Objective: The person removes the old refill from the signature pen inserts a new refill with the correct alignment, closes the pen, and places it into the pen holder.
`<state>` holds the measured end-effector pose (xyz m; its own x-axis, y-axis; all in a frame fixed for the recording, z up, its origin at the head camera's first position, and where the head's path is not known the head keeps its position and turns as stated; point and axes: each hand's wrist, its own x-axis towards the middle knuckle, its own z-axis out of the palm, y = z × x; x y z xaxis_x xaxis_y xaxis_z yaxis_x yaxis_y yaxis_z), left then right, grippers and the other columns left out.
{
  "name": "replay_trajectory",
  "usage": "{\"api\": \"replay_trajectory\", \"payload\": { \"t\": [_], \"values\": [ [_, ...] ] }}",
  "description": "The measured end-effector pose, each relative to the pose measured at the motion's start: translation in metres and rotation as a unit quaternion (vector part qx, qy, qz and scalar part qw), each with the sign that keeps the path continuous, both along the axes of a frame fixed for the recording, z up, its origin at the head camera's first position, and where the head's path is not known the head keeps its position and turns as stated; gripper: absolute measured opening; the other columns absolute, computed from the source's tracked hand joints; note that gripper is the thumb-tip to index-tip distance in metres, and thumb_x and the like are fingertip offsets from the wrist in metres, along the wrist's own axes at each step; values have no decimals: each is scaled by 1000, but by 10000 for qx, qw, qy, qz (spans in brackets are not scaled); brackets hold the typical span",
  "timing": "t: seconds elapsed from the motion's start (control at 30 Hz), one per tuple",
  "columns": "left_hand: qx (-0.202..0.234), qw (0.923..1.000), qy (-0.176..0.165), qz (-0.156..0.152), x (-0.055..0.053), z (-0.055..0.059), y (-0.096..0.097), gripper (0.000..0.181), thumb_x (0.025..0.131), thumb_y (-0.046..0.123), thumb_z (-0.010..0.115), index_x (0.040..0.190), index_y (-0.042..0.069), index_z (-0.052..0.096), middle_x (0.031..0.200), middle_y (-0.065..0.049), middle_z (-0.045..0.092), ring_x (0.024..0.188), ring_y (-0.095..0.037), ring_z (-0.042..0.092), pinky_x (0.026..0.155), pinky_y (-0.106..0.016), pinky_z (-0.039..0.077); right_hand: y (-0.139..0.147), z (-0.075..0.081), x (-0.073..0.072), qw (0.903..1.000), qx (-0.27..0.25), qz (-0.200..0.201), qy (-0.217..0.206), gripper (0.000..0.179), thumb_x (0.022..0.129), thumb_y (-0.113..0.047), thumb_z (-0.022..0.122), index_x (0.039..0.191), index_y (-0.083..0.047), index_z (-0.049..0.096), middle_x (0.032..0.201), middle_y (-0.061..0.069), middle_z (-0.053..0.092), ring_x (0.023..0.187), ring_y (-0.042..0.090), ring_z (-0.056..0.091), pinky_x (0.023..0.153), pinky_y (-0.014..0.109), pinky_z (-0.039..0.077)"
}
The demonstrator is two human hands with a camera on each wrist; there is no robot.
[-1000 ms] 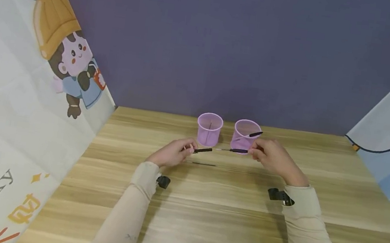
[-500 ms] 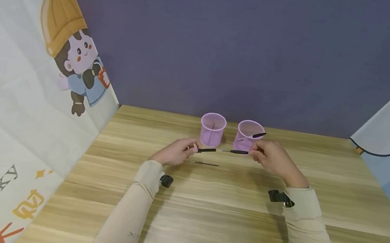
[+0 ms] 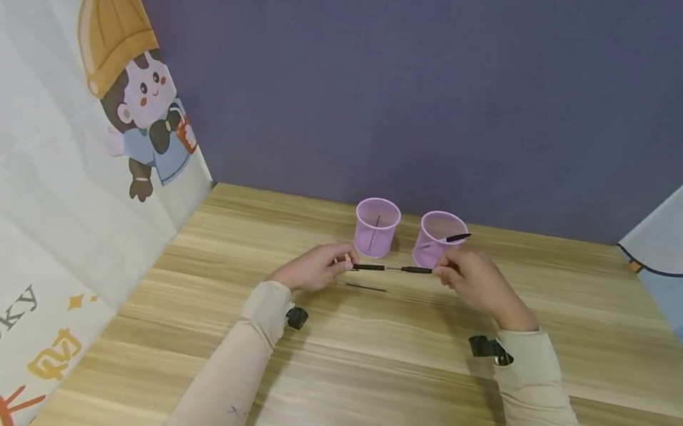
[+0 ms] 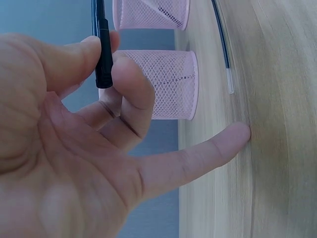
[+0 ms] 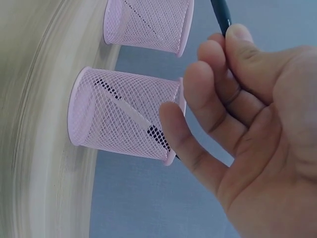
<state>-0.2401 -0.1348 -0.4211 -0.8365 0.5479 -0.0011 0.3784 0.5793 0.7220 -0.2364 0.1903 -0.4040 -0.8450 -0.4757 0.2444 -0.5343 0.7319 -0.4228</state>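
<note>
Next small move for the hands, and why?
Probably ease the right hand leftward, bringing the thin pale tip of its slim black rod to the slim black cylinder pinched by the left hand: both pieces lie nearly in line, the tip facing the cylinder's end, very close.

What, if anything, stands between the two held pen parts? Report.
Nothing visible: the pen part in the right hand points at the black tube in the left hand; a thin rod lies aside.

Two mesh cups (image 3: 363,242) (image 3: 424,251), two pen pieces (image 3: 371,267) (image 3: 417,270), two thin rods (image 3: 365,287) (image 3: 378,221), one pen (image 3: 458,238)
</note>
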Motion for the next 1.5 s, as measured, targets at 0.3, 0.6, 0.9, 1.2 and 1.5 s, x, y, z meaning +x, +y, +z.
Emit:
{"api": "replay_trajectory", "payload": {
  "t": [0.3,0.6,0.9,1.2,1.5],
  "values": [
    [-56,10000,7,14,-1,-2,1,13,107,13,51,114,13,62,109,-19,68,96,-34,67,76,-30,56,-7,-4,-1,10000,27,10,54,18,97,-12,69,81,-14,62,67,-6,58,64,9,53,63,29,45],
    [-146,9999,15,43,0,-3,2,13,107,14,50,114,12,62,108,-19,69,97,-34,67,77,-31,55,-11,-6,0,10000,33,67,61,20,97,-11,69,79,-14,61,67,-6,57,63,9,52,62,28,45],
    [-204,9998,67,29,3,-1,6,13,107,15,51,114,12,62,109,-17,69,94,-22,63,78,-31,55,-13,-6,1,9999,4,76,149,20,97,-12,69,79,-15,60,67,-7,56,62,8,52,61,28,44],
    [-209,9997,139,13,3,-3,6,13,107,15,51,114,13,61,111,-15,69,96,-21,63,81,-32,55,-17,-7,1,9998,-121,138,105,19,96,-11,70,80,-15,61,67,-8,57,62,7,52,61,27,44],
    [-209,9997,124,-3,3,-3,6,13,107,15,51,114,12,61,110,-17,69,95,-21,63,80,-31,55,-20,-8,1,9999,-14,120,68,20,97,-13,69,79,-15,61,67,-8,57,62,8,52,62,28,44]
  ]
}}
